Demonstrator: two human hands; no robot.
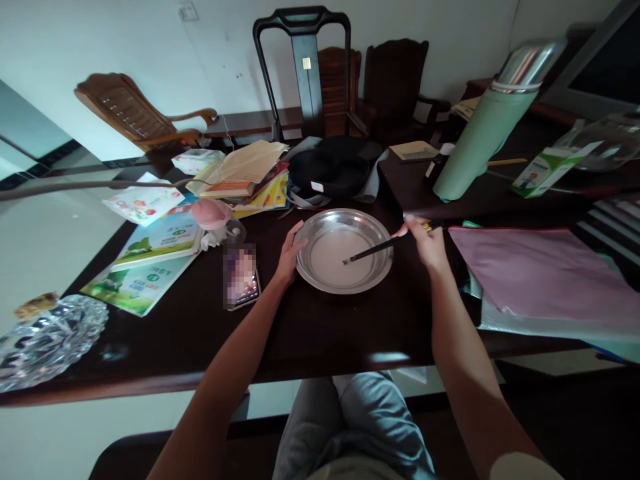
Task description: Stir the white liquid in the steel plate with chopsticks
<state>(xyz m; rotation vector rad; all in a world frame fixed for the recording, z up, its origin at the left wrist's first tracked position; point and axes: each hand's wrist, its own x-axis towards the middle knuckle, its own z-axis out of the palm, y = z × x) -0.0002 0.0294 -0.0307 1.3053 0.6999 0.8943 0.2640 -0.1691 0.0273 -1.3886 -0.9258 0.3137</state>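
A round, shallow metal basin (340, 285) rests on the dark table in front of me. My left hand (290, 252) grips its left rim, with the thumb on the inner side and the fingers along the outside. My right hand (423, 240) is closed around a pair of black chopsticks (373, 250) with a gold band near the upper end. They slant down to the left over the basin, and their tips are above its middle. Whether the tips touch the bottom or pinch something small, I cannot make out.
Left of the basin lie a phone (243, 277), a pink-topped object (211, 213), workbooks (155, 240) and a glass dish (55, 340). Behind it sit stacked books (250, 170) and a black bag (335, 167). A green thermos (487, 140) and pink folder (540, 273) are on the right.
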